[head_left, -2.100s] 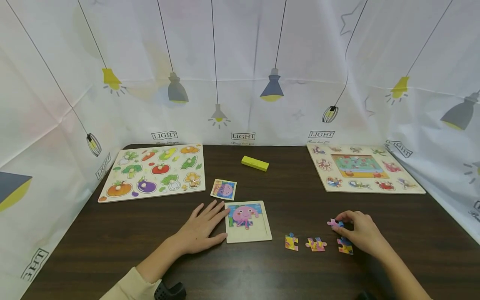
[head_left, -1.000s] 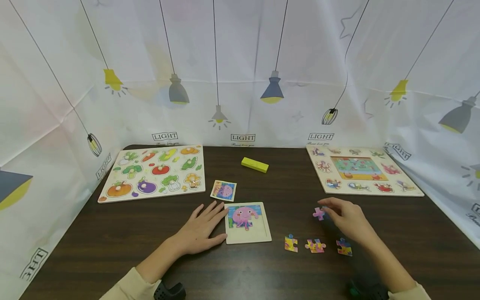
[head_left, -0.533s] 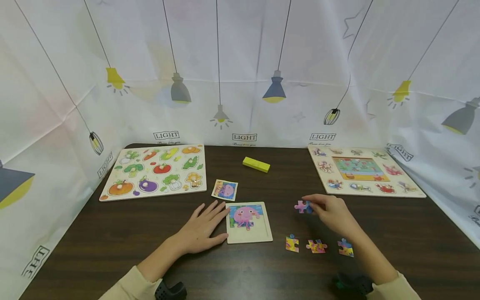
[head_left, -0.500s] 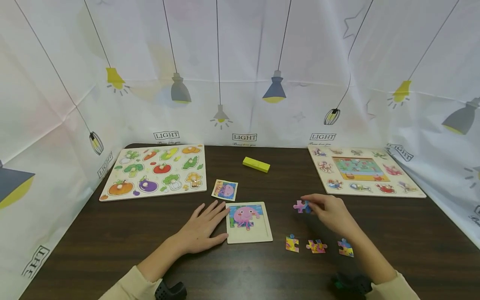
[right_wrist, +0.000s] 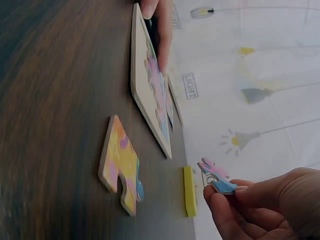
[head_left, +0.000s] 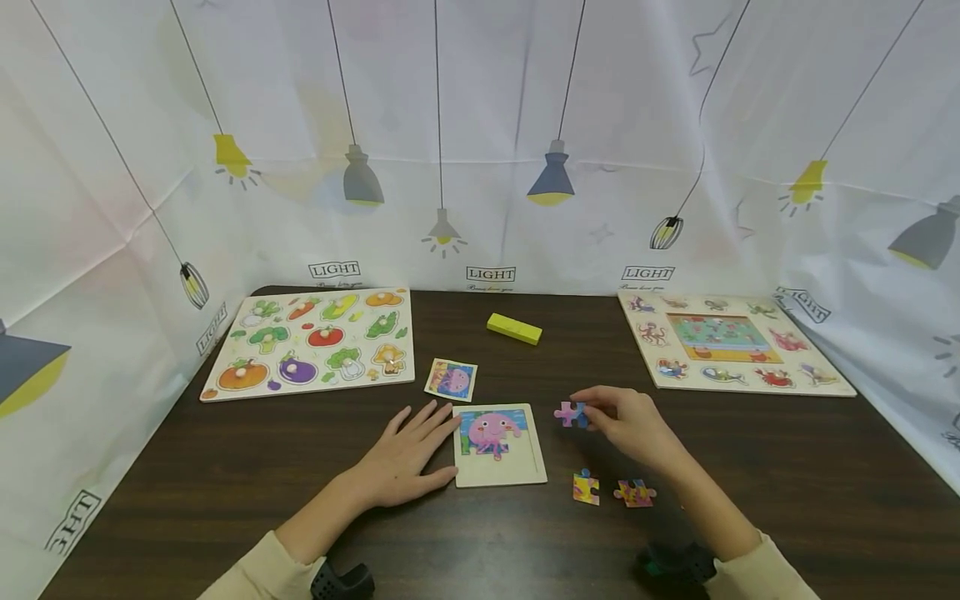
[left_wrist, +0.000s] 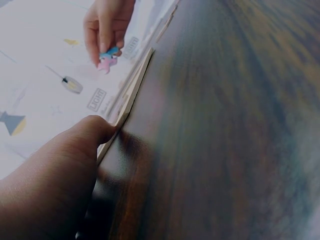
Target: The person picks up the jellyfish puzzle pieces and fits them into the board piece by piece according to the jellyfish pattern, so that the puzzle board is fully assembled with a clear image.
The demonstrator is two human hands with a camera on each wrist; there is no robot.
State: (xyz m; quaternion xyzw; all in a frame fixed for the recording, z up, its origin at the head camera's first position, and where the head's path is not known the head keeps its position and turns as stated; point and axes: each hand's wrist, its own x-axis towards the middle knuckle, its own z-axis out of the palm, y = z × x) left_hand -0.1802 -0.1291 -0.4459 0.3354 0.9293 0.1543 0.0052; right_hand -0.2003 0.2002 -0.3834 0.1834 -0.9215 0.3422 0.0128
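Note:
My right hand (head_left: 628, 425) pinches a pink and blue jigsaw piece (head_left: 570, 414) by its blue end, raised off the table; in the right wrist view the jigsaw piece (right_wrist: 217, 176) sits between thumb and fingers. To its left lies a square wooden puzzle tray (head_left: 498, 477) with a partly assembled pink octopus (head_left: 491, 430). My left hand (head_left: 405, 458) lies with fingers spread, fingertips and thumb touching the tray's left edge. Two yellow and pink jigsaw pieces, a left one (head_left: 586, 487) and a right one (head_left: 635, 493), lie in front of the right hand.
Behind the tray lies a small octopus picture card (head_left: 451, 381), with a yellow block (head_left: 513, 328) farther back. A vegetable puzzle board (head_left: 352, 337) stands back left, a sea-animal board (head_left: 738, 379) back right. A white printed curtain (head_left: 480, 108) hangs behind the dark table (head_left: 225, 500).
The right hand has carried the pink and blue jigsaw piece leftward from the right side toward the tray. The rightmost yellow piece is now hidden behind the right forearm. The left hand stays put.

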